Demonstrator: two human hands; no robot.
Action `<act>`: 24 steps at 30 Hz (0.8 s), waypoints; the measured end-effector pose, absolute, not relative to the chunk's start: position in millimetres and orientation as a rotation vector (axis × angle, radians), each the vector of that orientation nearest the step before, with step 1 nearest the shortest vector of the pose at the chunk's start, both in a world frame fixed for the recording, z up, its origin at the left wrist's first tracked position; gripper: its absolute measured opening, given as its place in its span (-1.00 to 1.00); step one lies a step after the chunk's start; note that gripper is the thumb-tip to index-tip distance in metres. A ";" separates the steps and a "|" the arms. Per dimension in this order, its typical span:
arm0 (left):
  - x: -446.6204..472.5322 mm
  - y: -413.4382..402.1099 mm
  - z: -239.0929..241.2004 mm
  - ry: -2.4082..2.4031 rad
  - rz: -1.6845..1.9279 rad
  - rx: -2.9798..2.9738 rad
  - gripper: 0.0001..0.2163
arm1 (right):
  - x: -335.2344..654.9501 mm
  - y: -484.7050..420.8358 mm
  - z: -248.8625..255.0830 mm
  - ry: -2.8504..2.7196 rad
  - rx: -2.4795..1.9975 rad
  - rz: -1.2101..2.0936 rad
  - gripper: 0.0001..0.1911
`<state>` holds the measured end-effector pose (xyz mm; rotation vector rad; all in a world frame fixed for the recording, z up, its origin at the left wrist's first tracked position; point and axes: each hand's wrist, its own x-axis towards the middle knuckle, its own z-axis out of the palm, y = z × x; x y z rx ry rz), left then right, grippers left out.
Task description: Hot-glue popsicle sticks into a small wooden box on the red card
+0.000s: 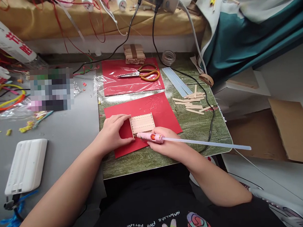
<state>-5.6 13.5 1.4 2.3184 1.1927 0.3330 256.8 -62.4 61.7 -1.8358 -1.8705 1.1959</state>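
A small panel of craft sticks (142, 123), laid side by side with a stick along each end, rests on a sheet of red paper (166, 113). Thumb and fingers of my left hand (114, 130) grip the panel's left end at its two corners. In my right hand (167, 139) is a pink hot glue gun (150, 137), its nozzle close to the panel's lower left corner. A long translucent glue stick (208, 142) sticks out of the gun's back toward the right. My right fingers are partly hidden behind the gun.
Scissors (142, 73) lie on plastic-wrapped red paper (130, 86), with a bundle of craft sticks (134, 54) behind. Loose sticks (195, 103), spare glue sticks (176, 80) and a glass jar (168, 57) are to the right. A black cable (212, 117) crosses there. A white power bank (27, 165) lies left.
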 end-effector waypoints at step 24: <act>-5.0 13.4 3.9 1.199 0.324 2.330 -0.23 | 250.8 -90.7 26.6 -1.760 -1.724 1.087 -0.88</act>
